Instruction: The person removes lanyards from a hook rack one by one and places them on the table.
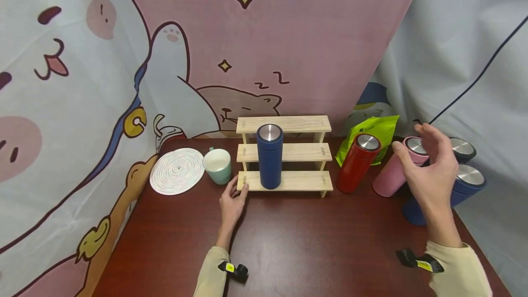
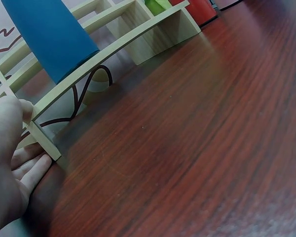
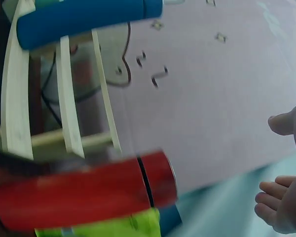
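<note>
A three-step wooden rack (image 1: 297, 180) stands on the dark red table (image 1: 288, 242). A dark blue flask (image 1: 270, 156) with a steel lid stands upright on its lowest step. My left hand (image 1: 233, 201) rests flat on the table, its fingers straight, touching the rack's left front corner (image 2: 42, 140). The blue flask (image 2: 47, 34) rises just above that corner. My right hand (image 1: 431, 166) hovers open in the air over the pink flask (image 1: 397, 168), holding nothing. A red flask (image 1: 357, 163) stands right of the rack, and it shows again (image 3: 84, 195) in the right wrist view.
A mint mug (image 1: 218, 165) and a round woven coaster (image 1: 177, 170) sit left of the rack. A green pouch (image 1: 373, 134) lies behind the red flask. Two more steel-lidded flasks (image 1: 464, 184) stand at the right edge. A cartoon curtain hangs behind.
</note>
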A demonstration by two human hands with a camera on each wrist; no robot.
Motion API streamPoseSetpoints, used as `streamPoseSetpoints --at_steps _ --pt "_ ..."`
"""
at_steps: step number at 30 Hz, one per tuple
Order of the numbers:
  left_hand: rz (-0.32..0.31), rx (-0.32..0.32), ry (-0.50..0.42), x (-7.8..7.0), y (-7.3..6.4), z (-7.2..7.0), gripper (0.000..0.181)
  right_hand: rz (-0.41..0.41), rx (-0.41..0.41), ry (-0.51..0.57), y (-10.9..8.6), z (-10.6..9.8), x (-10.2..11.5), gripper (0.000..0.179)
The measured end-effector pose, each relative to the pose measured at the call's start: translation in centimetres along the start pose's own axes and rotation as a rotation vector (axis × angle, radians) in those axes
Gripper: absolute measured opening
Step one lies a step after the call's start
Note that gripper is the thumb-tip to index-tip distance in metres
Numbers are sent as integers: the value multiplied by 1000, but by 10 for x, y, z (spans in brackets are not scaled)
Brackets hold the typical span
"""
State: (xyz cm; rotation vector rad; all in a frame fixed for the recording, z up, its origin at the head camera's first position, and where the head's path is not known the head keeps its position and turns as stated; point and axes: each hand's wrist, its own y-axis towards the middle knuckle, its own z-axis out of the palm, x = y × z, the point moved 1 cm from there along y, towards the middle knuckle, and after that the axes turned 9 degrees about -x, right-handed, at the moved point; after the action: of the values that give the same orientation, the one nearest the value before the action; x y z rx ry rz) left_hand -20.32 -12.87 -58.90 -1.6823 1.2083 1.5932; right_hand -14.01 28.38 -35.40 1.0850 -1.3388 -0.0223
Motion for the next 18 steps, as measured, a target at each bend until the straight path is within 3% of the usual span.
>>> streamPoseSetpoints --at_steps 14,18 --pt "13 -14 4 3 0 2 46 0 262 75 -40 65 30 69" --pt "10 -13 4 2 0 1 46 24 335 141 -48 81 35 68"
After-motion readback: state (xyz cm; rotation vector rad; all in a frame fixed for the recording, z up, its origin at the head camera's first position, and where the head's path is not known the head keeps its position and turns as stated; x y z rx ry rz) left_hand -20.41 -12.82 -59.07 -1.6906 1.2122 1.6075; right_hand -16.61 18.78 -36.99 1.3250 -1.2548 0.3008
